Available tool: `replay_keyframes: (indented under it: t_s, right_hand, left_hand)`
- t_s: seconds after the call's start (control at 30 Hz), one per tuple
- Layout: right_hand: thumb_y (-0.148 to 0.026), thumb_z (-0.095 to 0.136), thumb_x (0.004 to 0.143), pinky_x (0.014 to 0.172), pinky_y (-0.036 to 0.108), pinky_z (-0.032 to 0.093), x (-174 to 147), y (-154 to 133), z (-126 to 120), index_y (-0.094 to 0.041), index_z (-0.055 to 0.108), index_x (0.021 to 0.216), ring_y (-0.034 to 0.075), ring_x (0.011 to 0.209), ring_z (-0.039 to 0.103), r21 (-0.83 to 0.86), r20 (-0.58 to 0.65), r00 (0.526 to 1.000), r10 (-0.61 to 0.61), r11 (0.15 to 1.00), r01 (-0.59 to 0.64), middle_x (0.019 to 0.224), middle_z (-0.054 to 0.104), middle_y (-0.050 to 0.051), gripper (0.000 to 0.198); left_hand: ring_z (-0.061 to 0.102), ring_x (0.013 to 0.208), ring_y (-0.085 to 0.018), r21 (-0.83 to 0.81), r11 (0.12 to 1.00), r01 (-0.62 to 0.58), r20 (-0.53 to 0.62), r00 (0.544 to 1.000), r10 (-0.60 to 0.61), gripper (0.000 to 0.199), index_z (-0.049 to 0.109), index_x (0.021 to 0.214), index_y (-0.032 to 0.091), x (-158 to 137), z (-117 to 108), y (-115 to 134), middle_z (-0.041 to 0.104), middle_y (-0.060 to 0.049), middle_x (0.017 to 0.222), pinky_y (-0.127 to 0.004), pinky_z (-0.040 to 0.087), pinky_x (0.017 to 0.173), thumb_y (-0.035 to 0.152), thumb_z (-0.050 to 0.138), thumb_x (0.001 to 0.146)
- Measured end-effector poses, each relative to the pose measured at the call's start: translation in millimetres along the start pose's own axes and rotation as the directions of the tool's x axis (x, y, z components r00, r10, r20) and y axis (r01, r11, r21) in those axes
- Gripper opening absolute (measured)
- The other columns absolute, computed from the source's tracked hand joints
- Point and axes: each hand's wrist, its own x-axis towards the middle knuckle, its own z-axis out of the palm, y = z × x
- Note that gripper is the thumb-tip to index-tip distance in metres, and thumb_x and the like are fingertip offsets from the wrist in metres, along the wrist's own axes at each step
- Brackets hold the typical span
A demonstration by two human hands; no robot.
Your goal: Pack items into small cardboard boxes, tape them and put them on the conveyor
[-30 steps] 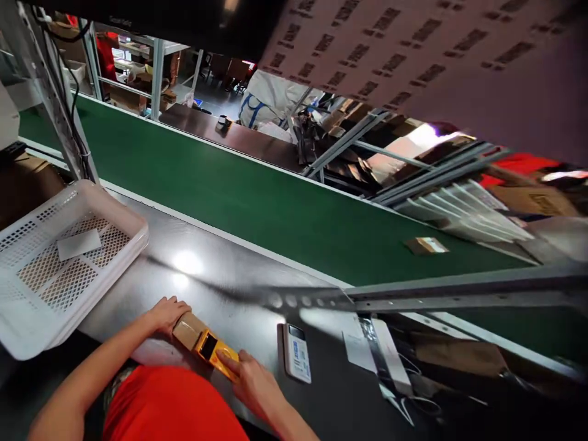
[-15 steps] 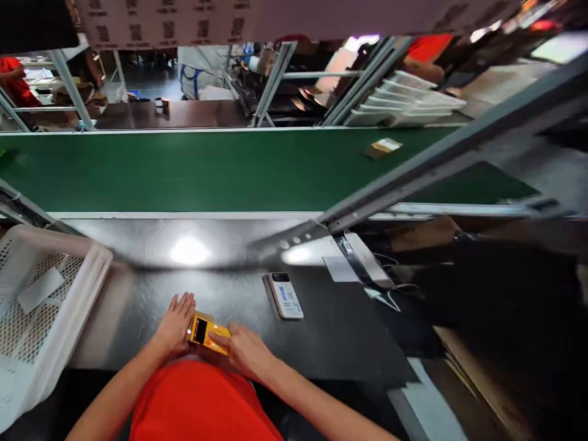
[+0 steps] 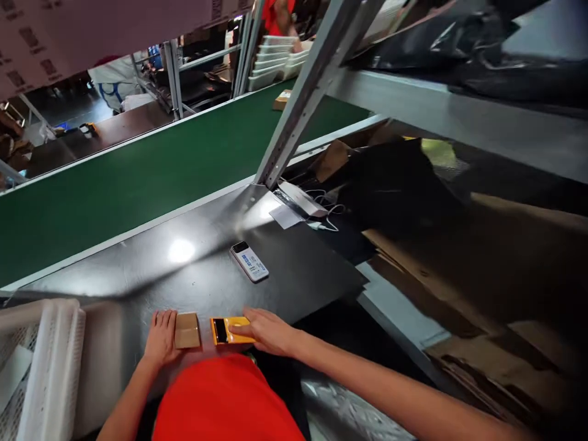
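The shiny grey metal surface point(image 3: 197, 278) carries 1 small cardboard box point(image 3: 187, 331) by its near edge. Farther off and to the right, 1 phone point(image 3: 250, 262) lies flat, printed white back up. 1 white sheet point(image 3: 286, 215) lies at the far right; 1 white perforated basket point(image 3: 56, 367) sits near left.

Right end of yellow tool point(image 3: 221, 331) covered

Your right hand point(image 3: 271, 332) hides that end; your left hand point(image 3: 160, 338) masks the left side of the cardboard box point(image 3: 187, 331). Print on phone point(image 3: 250, 262): too small for you to read. White basket point(image 3: 62, 367): blurred, cut off at left and bottom. Code-printed board point(image 3: 105, 37): cut off at top and left. Metal post point(image 3: 303, 104) hides a strip of green belt point(image 3: 184, 165). Co-worker point(image 3: 279, 18) beyond: cut off by top edge.
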Motion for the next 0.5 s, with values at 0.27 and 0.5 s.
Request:
replay_keyframes:
  t_s: [0.27, 0.5]
  right_hand:
    - [-0.025, 0.054, 0.098, 0.090, 0.044, 0.049, 36.0, -39.7, 15.9, -0.040, 0.073, 0.133, 0.035, 0.106, 0.067, 0.046, -0.122, 0.992, 0.037, 0.998, -0.032, 0.112, 0.070, 0.017, 0.042]
    - [-0.020, 0.064, 0.083, 0.074, 0.031, 0.043, 46.7, -85.3, -27.7, -0.034, 0.078, 0.124, 0.024, 0.083, 0.066, 0.137, -0.186, 0.978, -0.097, 0.983, 0.124, 0.097, 0.073, 0.007, 0.046]
  left_hand:
    - [0.058, 0.128, -0.041, 0.040, 0.999, 0.010, -0.045, 0.999, -0.008, 0.085, 0.050, 0.145, 0.015, -14.0, -25.4, -7.8, 0.064, -0.021, 0.138, -0.061, 0.030, 0.119, 0.051, 0.075, 0.072]
    - [0.057, 0.127, -0.042, 0.055, 0.996, 0.074, -0.125, 0.990, -0.067, 0.091, 0.050, 0.144, 0.018, -69.2, -94.2, -27.4, 0.065, -0.018, 0.136, -0.065, 0.029, 0.122, 0.053, 0.080, 0.066]
